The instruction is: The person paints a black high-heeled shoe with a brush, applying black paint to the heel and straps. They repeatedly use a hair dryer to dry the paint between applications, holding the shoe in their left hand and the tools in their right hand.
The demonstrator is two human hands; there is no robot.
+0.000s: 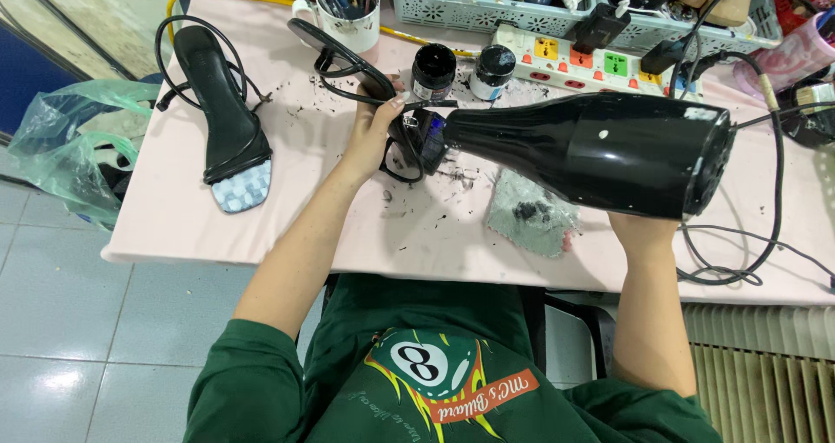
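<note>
My left hand (376, 128) grips a black strappy heeled sandal (357, 69) by its straps, holding it on the pale pink table (287, 217). My right hand (642, 231) holds a large black hair dryer (600, 152) from below. The dryer's narrow nozzle points left at the sandal part beside my left fingers. A matching black sandal (224, 117) with a pale blue patterned insole lies flat at the left of the table, apart from both hands.
Two small black jars (433, 71) stand behind the sandal, next to a white power strip (578, 60). A mug of tools (348, 13) and a plastic basket (487, 8) sit at the back. A grey rag (532, 213) lies in the middle; cables (739, 243) trail right. Black flecks litter the tabletop.
</note>
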